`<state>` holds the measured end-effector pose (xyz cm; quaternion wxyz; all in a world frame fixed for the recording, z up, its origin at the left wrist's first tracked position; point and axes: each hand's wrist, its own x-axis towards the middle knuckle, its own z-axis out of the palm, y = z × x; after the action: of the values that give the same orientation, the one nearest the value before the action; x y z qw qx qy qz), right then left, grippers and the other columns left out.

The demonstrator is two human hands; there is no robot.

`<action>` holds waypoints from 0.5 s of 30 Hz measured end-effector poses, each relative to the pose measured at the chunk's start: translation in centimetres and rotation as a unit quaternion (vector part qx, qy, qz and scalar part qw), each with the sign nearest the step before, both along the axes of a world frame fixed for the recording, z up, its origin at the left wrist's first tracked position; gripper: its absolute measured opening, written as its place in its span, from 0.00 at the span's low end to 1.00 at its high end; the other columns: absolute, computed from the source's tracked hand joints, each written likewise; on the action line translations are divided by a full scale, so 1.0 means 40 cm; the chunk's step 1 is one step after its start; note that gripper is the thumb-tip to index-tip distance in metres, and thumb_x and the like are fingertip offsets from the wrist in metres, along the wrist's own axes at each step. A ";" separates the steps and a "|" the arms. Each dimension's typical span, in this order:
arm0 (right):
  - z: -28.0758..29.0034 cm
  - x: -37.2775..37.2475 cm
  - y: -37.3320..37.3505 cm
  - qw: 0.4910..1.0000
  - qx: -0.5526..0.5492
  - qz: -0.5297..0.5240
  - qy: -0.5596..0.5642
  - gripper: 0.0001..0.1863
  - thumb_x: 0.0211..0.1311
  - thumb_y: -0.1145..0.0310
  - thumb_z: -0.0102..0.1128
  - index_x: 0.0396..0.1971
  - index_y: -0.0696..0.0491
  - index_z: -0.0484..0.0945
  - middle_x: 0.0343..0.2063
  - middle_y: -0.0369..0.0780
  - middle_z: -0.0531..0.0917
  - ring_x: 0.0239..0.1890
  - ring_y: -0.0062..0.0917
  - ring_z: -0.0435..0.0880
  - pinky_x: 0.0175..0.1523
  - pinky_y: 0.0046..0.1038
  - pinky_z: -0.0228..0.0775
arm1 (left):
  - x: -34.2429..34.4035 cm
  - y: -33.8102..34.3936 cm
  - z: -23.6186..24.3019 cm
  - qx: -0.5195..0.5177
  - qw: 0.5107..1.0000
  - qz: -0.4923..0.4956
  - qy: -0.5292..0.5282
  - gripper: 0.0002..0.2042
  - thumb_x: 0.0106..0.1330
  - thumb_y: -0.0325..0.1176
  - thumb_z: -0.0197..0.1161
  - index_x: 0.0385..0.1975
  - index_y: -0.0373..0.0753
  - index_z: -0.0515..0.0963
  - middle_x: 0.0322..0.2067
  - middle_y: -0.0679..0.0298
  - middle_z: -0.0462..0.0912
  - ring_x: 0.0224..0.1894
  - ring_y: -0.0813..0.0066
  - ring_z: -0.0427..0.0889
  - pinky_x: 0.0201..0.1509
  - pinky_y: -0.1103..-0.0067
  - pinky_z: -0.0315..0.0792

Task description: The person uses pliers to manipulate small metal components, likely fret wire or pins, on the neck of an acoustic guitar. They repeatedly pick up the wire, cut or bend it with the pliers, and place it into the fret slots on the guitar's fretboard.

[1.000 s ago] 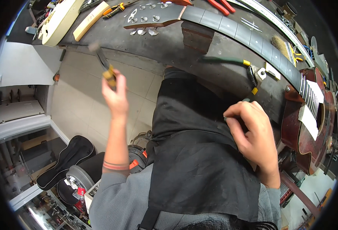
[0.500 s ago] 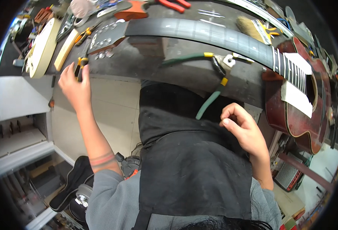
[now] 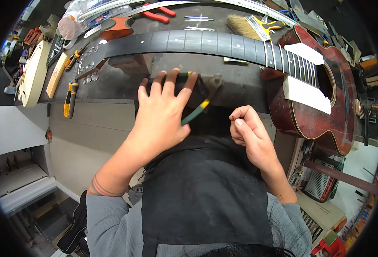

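My left hand reaches over the bench's front edge with its fingers spread. Its palm faces down over a pair of green-handled pliers with yellow bands; the hand covers part of the handles, and the jaws are blurred. My right hand hangs in front of my apron, thumb pressed to curled fingers; anything in that pinch is hidden or too small to name. Behind both hands lies a dark red guitar, its long black fingerboard stretching left. Metal fret wires cross only the end near the body.
A yellow-and-black handled tool pokes over the bench edge at left. A wooden block supports the neck. Farther back are a brush, red-handled pliers and loose fret wires. A cream guitar body stands far left.
My left hand has let go of the yellow-and-black tool and moved right to the green-handled pliers. My right hand stays pinched. The whole view has shifted somewhat.
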<state>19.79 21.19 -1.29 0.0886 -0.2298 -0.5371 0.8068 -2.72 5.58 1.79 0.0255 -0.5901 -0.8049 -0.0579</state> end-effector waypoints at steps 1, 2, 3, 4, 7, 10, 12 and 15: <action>-0.005 -0.002 0.000 1.000 -0.004 -0.004 0.005 0.08 0.92 0.66 0.48 0.57 0.55 0.72 0.30 0.28 0.68 0.30 0.11 0.60 0.35 0.21 0.53 | -0.004 -0.009 0.003 -0.011 1.000 -0.003 -0.010 0.54 0.49 0.34 0.79 0.84 0.42 0.66 0.71 0.47 0.72 0.75 0.46 0.70 0.78 0.44 0.63; -0.006 -0.003 -0.001 1.000 -0.003 -0.008 0.008 0.09 0.92 0.66 0.49 0.57 0.55 0.72 0.30 0.28 0.68 0.30 0.11 0.60 0.35 0.21 0.54 | -0.012 -0.020 0.008 -0.021 1.000 -0.005 -0.020 0.53 0.48 0.32 0.78 0.83 0.41 0.67 0.69 0.48 0.73 0.73 0.47 0.71 0.78 0.45 0.64; -0.004 -0.006 -0.003 1.000 -0.002 -0.012 0.012 0.09 0.92 0.66 0.49 0.58 0.55 0.72 0.30 0.28 0.68 0.30 0.10 0.60 0.35 0.20 0.54 | -0.023 -0.034 0.012 -0.032 0.999 -0.008 -0.030 0.52 0.47 0.30 0.77 0.82 0.40 0.68 0.67 0.49 0.74 0.71 0.48 0.73 0.77 0.47 0.64; 0.001 -0.009 -0.003 1.000 -0.001 -0.015 0.015 0.09 0.93 0.66 0.49 0.58 0.55 0.72 0.30 0.28 0.68 0.30 0.10 0.60 0.35 0.20 0.54 | -0.035 -0.060 0.001 0.011 0.999 -0.022 -0.036 0.50 0.45 0.24 0.75 0.79 0.37 0.71 0.62 0.51 0.75 0.66 0.50 0.75 0.75 0.51 0.65; 0.015 -0.019 -0.004 0.999 0.024 -0.019 0.012 0.09 0.93 0.67 0.50 0.57 0.56 0.73 0.30 0.27 0.69 0.29 0.10 0.61 0.34 0.20 0.55 | -0.057 -0.157 -0.037 0.074 0.984 -0.034 -0.159 0.41 0.49 0.18 0.69 0.72 0.32 0.78 0.58 0.48 0.80 0.59 0.47 0.81 0.70 0.59 0.74; 0.024 -0.032 -0.010 1.000 0.004 -0.012 0.017 0.09 0.92 0.67 0.51 0.57 0.57 0.73 0.29 0.27 0.69 0.28 0.09 0.61 0.33 0.19 0.56 | -0.011 -0.261 -0.127 0.142 0.885 0.001 -0.443 0.31 0.67 0.18 0.67 0.73 0.30 0.77 0.58 0.50 0.86 0.58 0.60 0.87 0.67 0.68 0.77; 0.024 -0.051 -0.018 1.000 -0.012 -0.003 0.018 0.08 0.92 0.68 0.52 0.57 0.57 0.73 0.29 0.27 0.70 0.28 0.09 0.62 0.33 0.19 0.56 | 0.055 -0.313 -0.175 0.153 0.727 0.109 -0.661 0.30 0.79 0.28 0.68 0.79 0.31 0.72 0.60 0.54 0.86 0.60 0.65 0.86 0.69 0.68 0.77; 0.028 -0.072 -0.025 1.000 -0.023 0.013 0.008 0.08 0.91 0.68 0.54 0.57 0.57 0.74 0.30 0.28 0.73 0.29 0.08 0.64 0.33 0.18 0.58 | 0.107 -0.307 -0.199 0.142 0.665 0.134 -0.721 0.29 0.83 0.31 0.66 0.81 0.32 0.70 0.60 0.56 0.85 0.59 0.66 0.87 0.69 0.69 0.78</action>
<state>16.93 20.17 -0.16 0.0774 -0.2185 -0.5204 0.8219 1.56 -6.71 -6.17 -0.4722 -0.2387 -0.6244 -0.5746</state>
